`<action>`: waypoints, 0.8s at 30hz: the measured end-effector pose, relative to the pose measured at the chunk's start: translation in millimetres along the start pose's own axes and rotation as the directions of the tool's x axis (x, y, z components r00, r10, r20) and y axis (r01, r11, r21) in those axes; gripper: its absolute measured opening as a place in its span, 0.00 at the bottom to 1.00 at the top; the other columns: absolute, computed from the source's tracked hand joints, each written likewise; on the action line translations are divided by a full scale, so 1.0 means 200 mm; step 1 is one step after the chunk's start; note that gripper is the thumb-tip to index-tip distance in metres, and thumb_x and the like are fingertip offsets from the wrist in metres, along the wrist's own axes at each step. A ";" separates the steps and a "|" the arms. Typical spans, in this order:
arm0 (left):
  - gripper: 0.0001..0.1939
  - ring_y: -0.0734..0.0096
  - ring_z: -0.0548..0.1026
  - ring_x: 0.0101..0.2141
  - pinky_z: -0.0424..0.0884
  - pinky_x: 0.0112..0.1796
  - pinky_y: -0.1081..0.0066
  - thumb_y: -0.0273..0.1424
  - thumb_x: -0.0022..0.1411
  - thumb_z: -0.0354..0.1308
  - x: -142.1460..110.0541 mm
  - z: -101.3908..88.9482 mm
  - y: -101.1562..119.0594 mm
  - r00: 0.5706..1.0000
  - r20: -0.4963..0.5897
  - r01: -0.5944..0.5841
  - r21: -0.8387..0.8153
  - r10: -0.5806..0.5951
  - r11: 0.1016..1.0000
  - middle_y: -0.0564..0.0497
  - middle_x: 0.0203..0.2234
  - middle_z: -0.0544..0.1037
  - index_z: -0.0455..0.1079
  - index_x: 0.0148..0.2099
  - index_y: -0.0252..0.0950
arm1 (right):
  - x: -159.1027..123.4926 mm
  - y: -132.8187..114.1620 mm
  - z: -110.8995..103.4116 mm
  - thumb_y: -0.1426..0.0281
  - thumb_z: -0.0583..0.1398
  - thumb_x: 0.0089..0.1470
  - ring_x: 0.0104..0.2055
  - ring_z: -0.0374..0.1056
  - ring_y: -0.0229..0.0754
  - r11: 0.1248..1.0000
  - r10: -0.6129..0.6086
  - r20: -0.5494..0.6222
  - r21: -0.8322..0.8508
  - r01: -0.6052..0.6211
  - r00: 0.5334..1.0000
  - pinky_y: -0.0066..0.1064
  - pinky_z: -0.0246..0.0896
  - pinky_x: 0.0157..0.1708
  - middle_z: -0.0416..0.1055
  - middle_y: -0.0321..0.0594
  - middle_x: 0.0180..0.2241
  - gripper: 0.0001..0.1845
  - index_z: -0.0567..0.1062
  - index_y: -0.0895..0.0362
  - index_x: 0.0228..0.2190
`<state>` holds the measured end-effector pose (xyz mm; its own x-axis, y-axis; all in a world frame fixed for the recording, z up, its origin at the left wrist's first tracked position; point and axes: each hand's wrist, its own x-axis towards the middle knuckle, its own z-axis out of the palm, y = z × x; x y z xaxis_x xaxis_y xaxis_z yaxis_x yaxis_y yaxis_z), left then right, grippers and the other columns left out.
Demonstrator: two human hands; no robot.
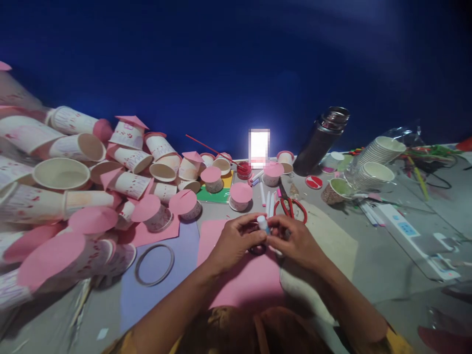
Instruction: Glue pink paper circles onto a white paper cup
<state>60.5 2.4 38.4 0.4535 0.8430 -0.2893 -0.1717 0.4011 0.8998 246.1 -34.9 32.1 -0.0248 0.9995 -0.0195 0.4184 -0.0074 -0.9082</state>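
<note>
My left hand (236, 241) and my right hand (293, 241) meet over a pink paper sheet (243, 280) near the table's front. Between their fingertips they pinch a small white glue stick (263, 224) with a blue band, held upright. Both hands have curled fingers closed round it; a dark ring-like piece (258, 250) shows just beneath them, unclear what it is. Red-handled scissors (291, 206) lie just beyond my right hand, with white markers (268, 199) beside them.
A big heap of paper cups with pink paper lids (73, 196) fills the left. A metal ring (154, 264) lies on lilac paper. A dark flask (320, 140), stacked white cups (376, 152), a glowing screen (258, 147) and a white power strip (413, 236) stand farther off.
</note>
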 end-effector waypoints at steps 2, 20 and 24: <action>0.24 0.66 0.76 0.31 0.72 0.33 0.67 0.35 0.44 0.77 0.01 0.01 -0.02 0.999 0.010 0.046 -0.134 -0.045 0.990 0.46 0.31 0.82 0.82 0.45 0.32 | -0.03 -0.03 0.04 0.61 0.65 0.49 0.27 0.62 0.37 0.993 0.057 0.087 0.093 -0.065 0.995 0.28 0.59 0.28 0.69 0.33 0.26 0.16 0.79 0.56 0.38; 0.22 0.67 0.79 0.31 0.72 0.34 0.69 0.32 0.45 0.80 -0.02 -0.04 -0.09 0.993 0.078 0.116 -0.469 -0.090 0.875 0.46 0.32 0.83 0.81 0.43 0.32 | -0.14 -0.01 0.14 0.56 0.66 0.52 0.26 0.67 0.39 0.941 0.175 0.030 0.289 -0.176 0.984 0.30 0.62 0.27 0.75 0.37 0.24 0.15 0.80 0.56 0.28; 0.22 0.66 0.80 0.32 0.74 0.36 0.67 0.33 0.46 0.79 -0.02 -0.05 -0.10 0.990 0.100 0.132 -0.458 -0.096 0.879 0.45 0.32 0.83 0.81 0.43 0.32 | -0.15 0.02 0.13 0.49 0.65 0.55 0.23 0.66 0.37 0.884 0.163 0.177 0.410 -0.224 0.971 0.29 0.60 0.25 0.77 0.40 0.24 0.23 0.79 0.58 0.26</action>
<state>53.4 -6.3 18.2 0.5532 0.7604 -0.3402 -0.4921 0.6278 0.6031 224.4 -66.4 18.5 -0.1167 0.9634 -0.2413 0.0037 -0.2426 -0.9701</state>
